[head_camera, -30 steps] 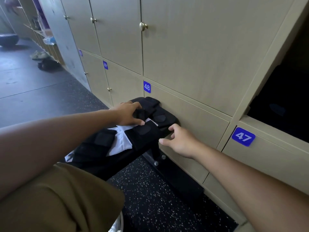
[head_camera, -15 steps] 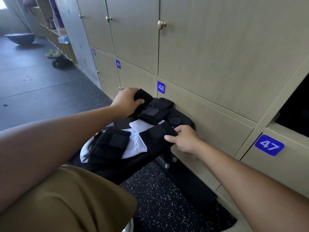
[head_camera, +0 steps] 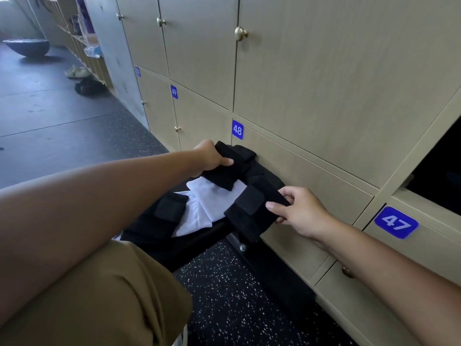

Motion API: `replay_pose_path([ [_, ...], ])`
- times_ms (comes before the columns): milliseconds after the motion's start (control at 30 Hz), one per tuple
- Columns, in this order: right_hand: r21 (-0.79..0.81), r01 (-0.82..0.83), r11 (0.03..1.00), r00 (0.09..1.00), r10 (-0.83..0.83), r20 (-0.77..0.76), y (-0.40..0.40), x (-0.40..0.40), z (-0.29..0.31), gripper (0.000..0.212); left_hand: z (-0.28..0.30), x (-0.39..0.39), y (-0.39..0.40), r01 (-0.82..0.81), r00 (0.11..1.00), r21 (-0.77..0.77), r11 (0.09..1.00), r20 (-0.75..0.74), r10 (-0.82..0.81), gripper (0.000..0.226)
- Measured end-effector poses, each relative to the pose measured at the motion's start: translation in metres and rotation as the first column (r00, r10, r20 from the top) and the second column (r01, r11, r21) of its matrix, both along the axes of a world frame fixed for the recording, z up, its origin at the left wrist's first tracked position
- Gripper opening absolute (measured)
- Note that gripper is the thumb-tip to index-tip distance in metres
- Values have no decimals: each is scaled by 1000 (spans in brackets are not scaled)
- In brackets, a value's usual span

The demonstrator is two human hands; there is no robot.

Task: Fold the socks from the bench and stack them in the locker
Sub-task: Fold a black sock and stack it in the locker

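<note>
Black and white socks lie on a black bench beside the lockers. My left hand grips a folded black sock, lifted slightly at the bench's far end. At the right edge of the bench, my right hand pinches another folded black sock. White socks lie between them. A further black sock lies nearer me. The open locker is a dark opening at the far right, above the 47 label.
Closed beige lockers labelled 48 and 49 line the wall behind the bench. The speckled dark floor runs below. Shoes and a dark bowl-shaped object sit on the floor far left. My knee in tan fabric fills the lower left.
My left hand has lifted a folded black sock off the pile. My right hand has closed on the edge of the black sock at the bench's right side. The view shifted left.
</note>
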State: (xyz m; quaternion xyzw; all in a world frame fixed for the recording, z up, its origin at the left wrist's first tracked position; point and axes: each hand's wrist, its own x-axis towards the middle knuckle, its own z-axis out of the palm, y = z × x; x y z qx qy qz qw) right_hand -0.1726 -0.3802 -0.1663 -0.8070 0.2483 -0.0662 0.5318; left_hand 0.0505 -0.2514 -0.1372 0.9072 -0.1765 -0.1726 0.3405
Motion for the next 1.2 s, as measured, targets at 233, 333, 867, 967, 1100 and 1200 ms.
replay_pose_path([
  [233, -35, -8, 999, 1000, 9, 17, -17, -23, 11, 8, -14, 2, -10, 21, 999, 126, 992, 24, -24, 67],
  [333, -26, 1, 1000, 999, 0, 32, -22, -31, 14, 8, -10, 0, -12, 2, 998, 92, 996, 55, -7, 54],
  [867, 155, 97, 983, 984, -118, 132, -38, -80, 47, 10, 32, -25, -6, 28, 999, -235, 972, 50, -17, 45],
  [967, 194, 128, 973, 977, -158, 145, -39, -91, 55, 11, 43, -41, -6, 109, 994, -275, 955, 55, -97, 39],
  [1100, 225, 168, 960, 958, -212, 191, -40, -107, 66, 16, 57, -75, -12, 196, 980, -366, 910, 38, -196, 28],
  [1200, 238, 181, 954, 945, -236, 227, -42, -119, 73, 20, 66, -101, -14, 264, 958, -418, 869, 13, -285, 21],
])
